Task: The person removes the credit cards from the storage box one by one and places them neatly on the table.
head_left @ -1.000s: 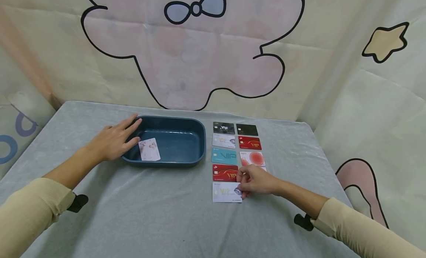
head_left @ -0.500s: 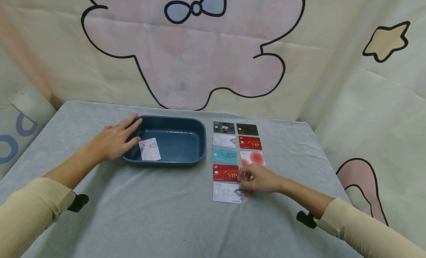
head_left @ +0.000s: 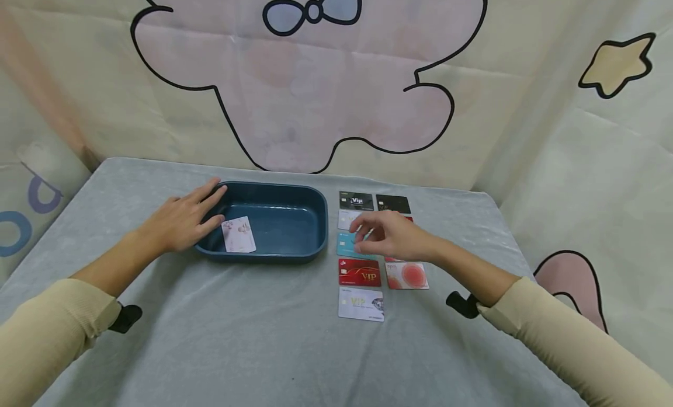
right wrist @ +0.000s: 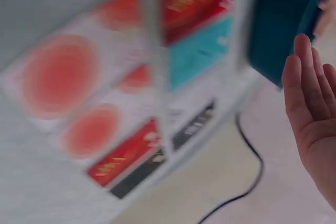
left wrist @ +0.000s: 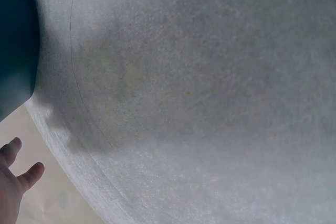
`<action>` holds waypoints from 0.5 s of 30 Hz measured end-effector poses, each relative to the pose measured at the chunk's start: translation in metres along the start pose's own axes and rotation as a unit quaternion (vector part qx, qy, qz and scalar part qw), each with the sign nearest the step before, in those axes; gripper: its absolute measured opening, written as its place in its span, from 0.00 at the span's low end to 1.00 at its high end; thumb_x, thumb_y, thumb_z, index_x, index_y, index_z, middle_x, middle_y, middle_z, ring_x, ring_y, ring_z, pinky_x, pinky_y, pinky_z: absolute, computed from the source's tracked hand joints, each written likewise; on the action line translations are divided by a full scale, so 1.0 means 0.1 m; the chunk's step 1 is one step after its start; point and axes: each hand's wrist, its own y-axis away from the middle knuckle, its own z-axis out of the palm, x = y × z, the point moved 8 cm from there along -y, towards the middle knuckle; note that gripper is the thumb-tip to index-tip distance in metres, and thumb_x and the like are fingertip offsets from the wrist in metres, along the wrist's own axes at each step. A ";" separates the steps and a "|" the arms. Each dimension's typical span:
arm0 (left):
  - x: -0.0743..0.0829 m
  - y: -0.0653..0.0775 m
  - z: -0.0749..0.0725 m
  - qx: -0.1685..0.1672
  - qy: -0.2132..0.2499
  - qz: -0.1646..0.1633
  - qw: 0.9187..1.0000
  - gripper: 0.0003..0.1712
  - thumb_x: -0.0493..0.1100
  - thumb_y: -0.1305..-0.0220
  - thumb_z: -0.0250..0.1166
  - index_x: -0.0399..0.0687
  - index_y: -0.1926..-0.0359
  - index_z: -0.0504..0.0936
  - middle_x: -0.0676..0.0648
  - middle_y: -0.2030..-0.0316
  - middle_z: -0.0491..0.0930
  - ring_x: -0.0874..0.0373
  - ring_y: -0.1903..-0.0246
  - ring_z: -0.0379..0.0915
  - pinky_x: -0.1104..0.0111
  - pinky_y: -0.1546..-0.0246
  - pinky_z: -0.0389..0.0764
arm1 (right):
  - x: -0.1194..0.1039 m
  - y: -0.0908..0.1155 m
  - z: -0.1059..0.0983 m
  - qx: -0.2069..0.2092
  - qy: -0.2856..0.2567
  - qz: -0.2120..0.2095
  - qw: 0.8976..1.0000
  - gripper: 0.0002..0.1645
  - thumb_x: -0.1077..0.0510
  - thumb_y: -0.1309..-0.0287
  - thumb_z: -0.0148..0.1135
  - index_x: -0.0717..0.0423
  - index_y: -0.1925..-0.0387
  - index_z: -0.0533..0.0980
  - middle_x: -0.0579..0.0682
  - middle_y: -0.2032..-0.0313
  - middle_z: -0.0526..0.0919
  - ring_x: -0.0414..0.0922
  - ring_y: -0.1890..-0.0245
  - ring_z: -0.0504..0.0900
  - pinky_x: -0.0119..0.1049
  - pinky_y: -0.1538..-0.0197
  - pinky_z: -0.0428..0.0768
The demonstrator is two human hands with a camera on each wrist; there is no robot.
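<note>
My left hand rests on the left rim of a dark teal oblong box, fingers spread. A white card with a faint pattern leans inside the box, at its left. My right hand hovers over two columns of cards, fingers slightly bent and holding nothing. It partly covers a teal VIP card. A white card with a red circle lies at the near end of the right column. A second such card shows in the right wrist view.
Left column: black Vip card, partly hidden white card, red VIP card and near white VIP card. A black card heads the right column. Grey cloth covers the table; a printed curtain hangs behind.
My right hand has let go of the white card with the red circle at the right column's near end and moved up and left over the cards. The left hand has stayed on the box.
</note>
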 end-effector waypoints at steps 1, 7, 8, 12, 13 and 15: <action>0.00 0.00 0.00 0.000 0.000 0.000 1.000 0.40 0.56 0.25 0.50 0.41 0.22 0.51 0.36 0.22 0.43 0.35 0.28 0.51 0.31 0.41 0.61 | -0.05 -0.06 -0.03 0.001 -0.005 -0.002 1.000 0.21 0.58 0.40 0.70 0.56 0.46 0.77 0.49 0.57 0.85 0.42 0.59 0.86 0.36 0.53 0.84; 0.00 0.00 -0.01 0.002 0.002 0.002 1.000 0.40 0.56 0.25 0.50 0.41 0.22 0.51 0.36 0.22 0.43 0.35 0.27 0.51 0.32 0.40 0.62 | -0.27 -0.44 -0.08 -0.013 -0.042 -0.002 0.999 0.27 0.54 0.40 0.70 0.55 0.41 0.74 0.51 0.47 0.83 0.42 0.51 0.85 0.37 0.48 0.83; 0.00 0.01 -0.01 0.002 0.002 0.002 1.000 0.40 0.56 0.25 0.50 0.41 0.22 0.51 0.36 0.22 0.43 0.35 0.27 0.51 0.32 0.41 0.62 | -0.31 -0.51 -0.07 -0.018 -0.048 -0.003 0.999 0.28 0.53 0.39 0.70 0.55 0.40 0.74 0.51 0.47 0.82 0.43 0.50 0.84 0.37 0.47 0.82; -0.01 0.01 -0.01 0.002 0.002 0.004 1.000 0.40 0.56 0.25 0.50 0.41 0.22 0.51 0.36 0.22 0.43 0.35 0.28 0.51 0.31 0.41 0.62 | -0.38 -0.75 0.01 -0.034 -0.070 0.001 0.997 0.28 0.52 0.37 0.67 0.55 0.38 0.73 0.50 0.45 0.82 0.45 0.46 0.82 0.39 0.44 0.80; -0.01 0.01 -0.01 0.001 0.002 0.004 1.000 0.40 0.56 0.25 0.50 0.41 0.22 0.51 0.36 0.22 0.43 0.35 0.28 0.51 0.31 0.41 0.62 | -0.39 -0.81 0.03 -0.037 -0.074 0.003 0.997 0.28 0.52 0.36 0.67 0.55 0.38 0.73 0.50 0.45 0.82 0.45 0.45 0.81 0.40 0.43 0.79; -0.01 0.01 -0.01 0.001 0.002 0.005 1.000 0.40 0.56 0.25 0.49 0.41 0.22 0.51 0.36 0.22 0.43 0.35 0.28 0.51 0.31 0.41 0.62 | -0.39 -0.92 0.09 -0.044 -0.081 0.015 0.996 0.28 0.50 0.36 0.66 0.54 0.38 0.72 0.49 0.44 0.82 0.45 0.44 0.80 0.39 0.41 0.78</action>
